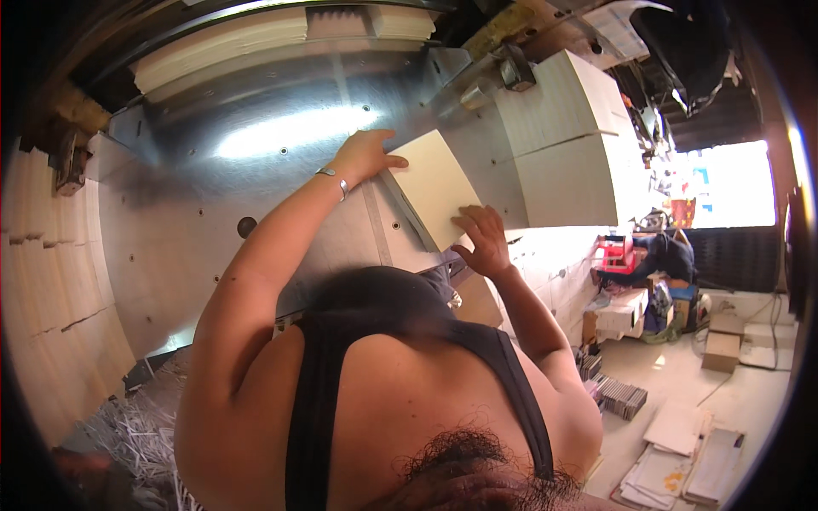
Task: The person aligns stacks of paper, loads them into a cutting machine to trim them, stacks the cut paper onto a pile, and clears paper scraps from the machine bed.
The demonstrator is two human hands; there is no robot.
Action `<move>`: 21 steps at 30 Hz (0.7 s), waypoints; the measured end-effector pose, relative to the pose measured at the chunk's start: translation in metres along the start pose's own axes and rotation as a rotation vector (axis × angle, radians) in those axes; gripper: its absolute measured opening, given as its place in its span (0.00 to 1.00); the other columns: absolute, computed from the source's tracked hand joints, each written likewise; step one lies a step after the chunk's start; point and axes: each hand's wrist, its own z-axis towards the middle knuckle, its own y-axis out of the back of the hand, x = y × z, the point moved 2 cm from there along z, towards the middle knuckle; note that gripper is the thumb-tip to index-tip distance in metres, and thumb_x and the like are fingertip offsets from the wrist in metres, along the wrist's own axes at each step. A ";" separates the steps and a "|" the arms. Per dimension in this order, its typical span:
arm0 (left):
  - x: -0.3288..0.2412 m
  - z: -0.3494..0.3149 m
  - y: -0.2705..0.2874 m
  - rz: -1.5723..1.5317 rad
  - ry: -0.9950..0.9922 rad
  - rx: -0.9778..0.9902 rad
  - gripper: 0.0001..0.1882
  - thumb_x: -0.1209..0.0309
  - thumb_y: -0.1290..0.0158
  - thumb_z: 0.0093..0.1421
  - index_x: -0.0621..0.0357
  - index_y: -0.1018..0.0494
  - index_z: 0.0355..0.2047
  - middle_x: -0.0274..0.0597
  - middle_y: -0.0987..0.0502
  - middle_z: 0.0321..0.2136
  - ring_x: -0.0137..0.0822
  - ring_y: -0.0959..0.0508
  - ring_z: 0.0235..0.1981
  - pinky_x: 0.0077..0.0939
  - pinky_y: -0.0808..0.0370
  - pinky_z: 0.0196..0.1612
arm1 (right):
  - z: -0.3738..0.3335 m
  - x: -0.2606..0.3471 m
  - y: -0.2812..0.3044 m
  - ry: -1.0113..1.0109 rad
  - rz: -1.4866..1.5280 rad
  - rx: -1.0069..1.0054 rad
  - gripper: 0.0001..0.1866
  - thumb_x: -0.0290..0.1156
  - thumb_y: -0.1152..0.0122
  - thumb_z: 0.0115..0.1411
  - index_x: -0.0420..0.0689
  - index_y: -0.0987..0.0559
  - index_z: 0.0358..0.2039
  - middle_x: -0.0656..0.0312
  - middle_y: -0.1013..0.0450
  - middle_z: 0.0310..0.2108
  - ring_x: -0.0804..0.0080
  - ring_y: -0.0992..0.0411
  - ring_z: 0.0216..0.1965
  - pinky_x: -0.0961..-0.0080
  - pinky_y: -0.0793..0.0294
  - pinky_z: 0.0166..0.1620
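A thick rectangular block of cream paper [436, 189] lies at a slant on the metal table, just ahead of my body. At its far left corner is my left hand [366, 155], a bangle on the wrist, with the thumb on the block's edge and a finger stretched out past it. My right hand [486, 241] grips the near right end, fingers over the top and thumb by the near edge. The block's underside is hidden, and its near left side lies in shadow.
A shiny metal table [290, 204] with small holes spreads beneath. Tall paper stacks stand at right [562, 149] and left [55, 264]; another paper pile [230, 49] lies at the back. Paper shreds [141, 426] heap at lower left. Another person [669, 260] is bent over at far right.
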 end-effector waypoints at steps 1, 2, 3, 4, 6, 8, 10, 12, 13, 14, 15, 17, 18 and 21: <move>-0.001 -0.001 0.000 0.006 -0.012 -0.007 0.41 0.51 0.28 0.51 0.59 0.25 0.62 0.55 0.17 0.50 0.50 0.18 0.52 0.39 0.24 0.58 | -0.001 -0.005 -0.009 0.018 -0.003 0.003 0.36 0.29 0.20 0.40 0.52 0.22 0.54 0.57 0.27 0.57 0.50 0.31 0.61 0.46 0.37 0.67; -0.001 -0.001 0.001 0.010 -0.013 -0.004 0.41 0.51 0.29 0.51 0.59 0.25 0.62 0.55 0.18 0.51 0.51 0.18 0.53 0.40 0.24 0.59 | -0.001 -0.008 -0.016 0.035 -0.005 -0.022 0.35 0.29 0.21 0.40 0.52 0.21 0.52 0.57 0.27 0.56 0.51 0.31 0.60 0.46 0.37 0.67; -0.001 -0.002 0.002 0.000 -0.004 -0.027 0.41 0.51 0.29 0.51 0.59 0.25 0.62 0.55 0.18 0.51 0.51 0.18 0.53 0.40 0.24 0.59 | -0.002 -0.012 -0.020 0.052 -0.007 -0.047 0.34 0.28 0.21 0.40 0.51 0.21 0.51 0.57 0.27 0.54 0.51 0.31 0.60 0.47 0.36 0.66; 0.000 -0.003 0.004 -0.012 0.010 0.000 0.41 0.50 0.29 0.51 0.59 0.26 0.62 0.55 0.18 0.52 0.51 0.19 0.54 0.40 0.24 0.60 | 0.002 -0.012 -0.021 0.077 -0.004 -0.061 0.30 0.26 0.24 0.41 0.51 0.20 0.49 0.57 0.26 0.53 0.52 0.30 0.58 0.47 0.33 0.64; 0.000 -0.002 0.005 0.020 0.002 0.004 0.43 0.50 0.29 0.50 0.58 0.26 0.63 0.56 0.18 0.52 0.51 0.19 0.54 0.39 0.25 0.60 | 0.004 -0.015 -0.026 0.114 -0.014 -0.085 0.29 0.26 0.26 0.43 0.50 0.20 0.49 0.56 0.26 0.53 0.52 0.29 0.58 0.47 0.33 0.63; 0.008 0.000 0.009 0.008 -0.004 -0.035 0.44 0.50 0.28 0.49 0.56 0.27 0.63 0.55 0.17 0.50 0.50 0.17 0.52 0.39 0.23 0.58 | 0.009 -0.014 -0.031 0.143 -0.019 -0.129 0.26 0.25 0.29 0.46 0.50 0.21 0.49 0.56 0.26 0.54 0.51 0.29 0.58 0.48 0.31 0.63; 0.013 0.002 0.016 -0.002 -0.014 -0.070 0.45 0.51 0.27 0.48 0.54 0.27 0.64 0.55 0.16 0.47 0.48 0.16 0.49 0.38 0.21 0.55 | 0.019 -0.018 -0.036 0.195 -0.011 -0.117 0.26 0.25 0.30 0.47 0.50 0.21 0.49 0.55 0.26 0.55 0.50 0.29 0.59 0.47 0.31 0.64; 0.017 0.004 0.027 -0.004 0.041 -0.060 0.46 0.51 0.28 0.50 0.54 0.30 0.66 0.55 0.18 0.51 0.49 0.18 0.52 0.40 0.23 0.57 | 0.031 -0.021 -0.044 0.245 0.019 -0.101 0.24 0.25 0.33 0.50 0.48 0.22 0.50 0.54 0.27 0.58 0.47 0.30 0.62 0.47 0.32 0.65; 0.020 0.005 0.031 -0.014 0.046 -0.078 0.46 0.51 0.28 0.50 0.54 0.30 0.66 0.55 0.18 0.51 0.49 0.18 0.52 0.40 0.23 0.57 | 0.042 -0.019 -0.046 0.264 0.015 -0.095 0.24 0.25 0.33 0.50 0.48 0.22 0.50 0.54 0.27 0.58 0.47 0.30 0.62 0.47 0.32 0.65; 0.026 0.006 0.037 0.005 0.014 -0.197 0.46 0.49 0.29 0.51 0.55 0.31 0.66 0.54 0.19 0.53 0.49 0.19 0.54 0.39 0.24 0.59 | 0.052 -0.017 -0.049 0.267 0.036 -0.107 0.23 0.24 0.35 0.51 0.47 0.22 0.50 0.53 0.27 0.59 0.47 0.29 0.61 0.47 0.32 0.65; 0.033 0.004 0.043 0.024 -0.016 -0.317 0.46 0.48 0.30 0.52 0.56 0.32 0.67 0.53 0.21 0.55 0.48 0.21 0.56 0.39 0.26 0.61 | 0.062 -0.014 -0.052 0.270 0.058 -0.117 0.22 0.24 0.36 0.52 0.47 0.22 0.50 0.52 0.27 0.59 0.47 0.29 0.61 0.47 0.32 0.65; 0.058 0.005 0.047 0.050 -0.098 -0.478 0.45 0.45 0.33 0.55 0.54 0.34 0.68 0.51 0.24 0.59 0.49 0.25 0.61 0.42 0.31 0.65 | 0.086 -0.010 -0.058 0.286 0.052 -0.113 0.22 0.23 0.38 0.51 0.45 0.22 0.50 0.51 0.27 0.59 0.46 0.29 0.61 0.48 0.32 0.65; 0.066 0.003 0.052 0.106 -0.107 -0.604 0.45 0.44 0.36 0.57 0.54 0.35 0.68 0.51 0.27 0.62 0.50 0.30 0.65 0.46 0.35 0.67 | 0.097 -0.008 -0.059 0.267 0.053 -0.136 0.23 0.22 0.38 0.50 0.45 0.22 0.50 0.51 0.27 0.58 0.45 0.29 0.60 0.48 0.32 0.65; 0.088 -0.008 0.058 0.161 0.025 -0.741 0.42 0.43 0.40 0.62 0.56 0.35 0.69 0.55 0.34 0.68 0.59 0.42 0.73 0.60 0.49 0.73 | 0.137 -0.007 -0.072 0.279 0.054 -0.154 0.26 0.20 0.37 0.47 0.43 0.23 0.50 0.50 0.27 0.58 0.44 0.30 0.60 0.49 0.31 0.64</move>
